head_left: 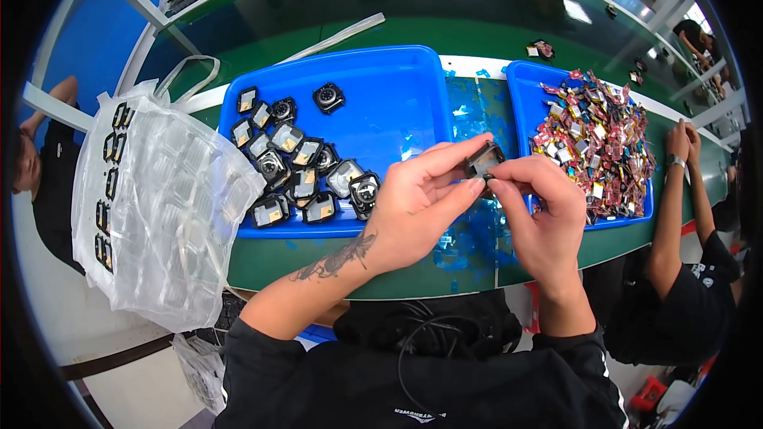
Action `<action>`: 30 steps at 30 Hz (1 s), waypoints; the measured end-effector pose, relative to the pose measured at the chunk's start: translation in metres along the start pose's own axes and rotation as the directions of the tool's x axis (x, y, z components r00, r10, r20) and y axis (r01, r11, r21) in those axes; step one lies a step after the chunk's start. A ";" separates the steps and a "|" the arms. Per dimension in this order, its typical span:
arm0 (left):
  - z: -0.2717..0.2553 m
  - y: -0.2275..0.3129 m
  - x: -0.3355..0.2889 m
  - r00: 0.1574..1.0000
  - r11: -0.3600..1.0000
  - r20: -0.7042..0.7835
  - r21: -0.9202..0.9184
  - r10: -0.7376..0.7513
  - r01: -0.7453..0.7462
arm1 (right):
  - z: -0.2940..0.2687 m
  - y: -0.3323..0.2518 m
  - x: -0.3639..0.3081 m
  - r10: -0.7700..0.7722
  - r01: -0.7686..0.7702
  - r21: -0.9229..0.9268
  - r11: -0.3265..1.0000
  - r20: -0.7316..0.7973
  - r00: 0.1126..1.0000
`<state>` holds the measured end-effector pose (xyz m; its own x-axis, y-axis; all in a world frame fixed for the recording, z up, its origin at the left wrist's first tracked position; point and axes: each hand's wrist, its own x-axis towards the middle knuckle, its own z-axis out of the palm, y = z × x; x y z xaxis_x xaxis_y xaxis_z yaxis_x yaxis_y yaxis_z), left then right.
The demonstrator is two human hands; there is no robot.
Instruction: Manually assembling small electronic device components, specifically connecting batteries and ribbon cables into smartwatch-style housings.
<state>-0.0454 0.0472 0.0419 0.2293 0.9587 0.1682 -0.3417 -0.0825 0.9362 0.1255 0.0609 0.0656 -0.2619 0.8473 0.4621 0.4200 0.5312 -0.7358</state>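
Between the two trays, my left hand (pixel 417 210) grips a small black watch case (pixel 483 162) by its sides, its squarish open face tilted toward me. Thumb and forefinger of my right hand (pixel 547 210) are pinched together at the near edge of that case. Whatever lies between those right fingertips is too small to make out. In the blue tray (pixel 389 71) on the left are several similar black watch cases (pixel 304 183), some with round backs up, others with pale, squarish insides showing. One case (pixel 328 98) sits apart near the tray's far side.
A second blue tray (pixel 520 103) on the right is heaped with small circuit parts (pixel 592 147) with pink flex strips. Translucent plastic packaging (pixel 159 206) hangs over the left end. Beyond a white rail runs a dark green belt (pixel 477 8) carrying scattered parts. Other people work at right.
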 end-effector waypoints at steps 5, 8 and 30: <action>0.001 0.005 -0.001 0.993 0.989 -0.028 -0.098 -0.114 0.110 | 0.002 -0.008 -0.003 0.116 -0.104 0.145 0.984 -0.073 0.991; 0.001 0.005 -0.002 0.991 0.989 -0.023 -0.069 -0.134 0.132 | -0.002 -0.010 -0.001 0.138 -0.131 0.158 0.979 -0.033 0.990; 0.004 -0.003 -0.003 0.996 0.995 -0.019 0.053 -0.085 0.085 | -0.007 -0.011 0.008 0.003 -0.003 -0.192 0.981 0.003 1.000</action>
<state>-0.0416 0.0433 0.0400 0.2403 0.9672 0.0826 -0.2721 -0.0146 0.9622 0.1249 0.0618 0.0810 -0.2630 0.8489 0.4584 0.5797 0.5189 -0.6283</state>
